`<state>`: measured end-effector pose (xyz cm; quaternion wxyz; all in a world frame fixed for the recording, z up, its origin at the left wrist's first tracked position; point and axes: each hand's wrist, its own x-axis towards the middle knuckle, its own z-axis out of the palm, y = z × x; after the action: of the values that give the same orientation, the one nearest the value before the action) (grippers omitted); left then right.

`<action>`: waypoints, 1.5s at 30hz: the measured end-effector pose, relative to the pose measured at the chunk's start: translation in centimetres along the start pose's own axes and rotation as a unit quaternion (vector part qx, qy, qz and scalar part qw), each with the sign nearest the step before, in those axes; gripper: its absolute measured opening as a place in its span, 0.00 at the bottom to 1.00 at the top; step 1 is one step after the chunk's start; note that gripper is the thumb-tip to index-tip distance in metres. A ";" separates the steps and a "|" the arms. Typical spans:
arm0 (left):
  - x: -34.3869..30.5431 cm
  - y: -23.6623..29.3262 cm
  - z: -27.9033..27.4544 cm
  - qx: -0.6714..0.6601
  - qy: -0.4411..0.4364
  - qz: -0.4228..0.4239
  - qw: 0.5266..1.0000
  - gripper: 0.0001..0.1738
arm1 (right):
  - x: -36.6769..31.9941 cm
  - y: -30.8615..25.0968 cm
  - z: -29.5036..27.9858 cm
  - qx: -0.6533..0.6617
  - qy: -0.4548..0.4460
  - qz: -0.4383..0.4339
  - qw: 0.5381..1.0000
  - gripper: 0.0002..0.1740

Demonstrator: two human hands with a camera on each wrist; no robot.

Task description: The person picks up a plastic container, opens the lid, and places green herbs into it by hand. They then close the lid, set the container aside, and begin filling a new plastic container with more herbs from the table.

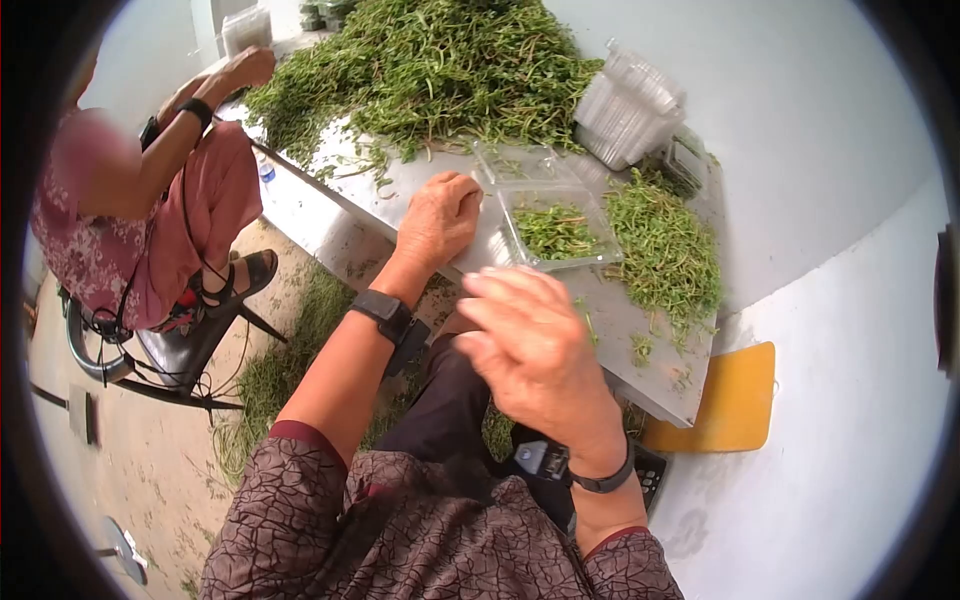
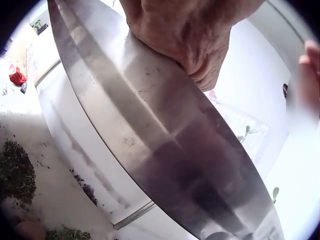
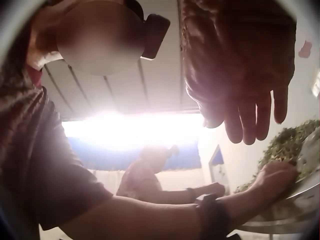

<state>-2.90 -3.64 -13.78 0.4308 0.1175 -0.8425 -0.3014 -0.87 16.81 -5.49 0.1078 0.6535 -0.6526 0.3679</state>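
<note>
My left hand (image 1: 438, 222) rests on the metal table (image 1: 650, 385) near its edge, just left of a clear plastic clamshell box (image 1: 608, 222). Its fingers bend inward and their tips are hidden, so I cannot tell whether they hold anything. In the left wrist view this hand (image 2: 185, 40) leans on the shiny table edge (image 2: 150, 120). Cut green stems (image 1: 550, 232) lie inside the box, whose lid is up. Raised in front of the box is my right hand (image 1: 535, 350), holding nothing. The right wrist view shows its fingers (image 3: 247, 120) extended.
A big heap of green stems (image 1: 430, 70) covers the back of the table, with a smaller pile (image 1: 665, 245) right of the box. Stacked clear boxes (image 1: 630, 110) stand by the wall. Another person (image 1: 150, 200) sits at left. A yellow board (image 1: 725, 400) leans at right.
</note>
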 end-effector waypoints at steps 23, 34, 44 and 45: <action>2.8 10.5 1.0 0.086 -0.366 0.120 0.919 0.26 | -13.0 6.9 -3.8 -0.059 0.206 0.220 0.952 0.04; 2.0 9.6 2.4 0.134 -0.362 0.151 0.910 0.27 | -13.0 7.1 -3.7 -0.063 0.214 0.208 0.952 0.04; 0.9 10.2 -1.4 0.116 -0.266 0.149 0.945 0.22 | -13.2 7.0 -3.9 -0.045 0.208 0.203 0.956 0.05; 0.4 10.2 -1.8 0.130 -0.271 0.148 0.942 0.22 | -13.1 7.0 -4.0 -0.046 0.209 0.202 0.956 0.05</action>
<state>-1.08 3.51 -6.55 0.2069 -0.0397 -0.9671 -0.1424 -7.13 28.57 -13.22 0.1951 0.4107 -0.7505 0.4795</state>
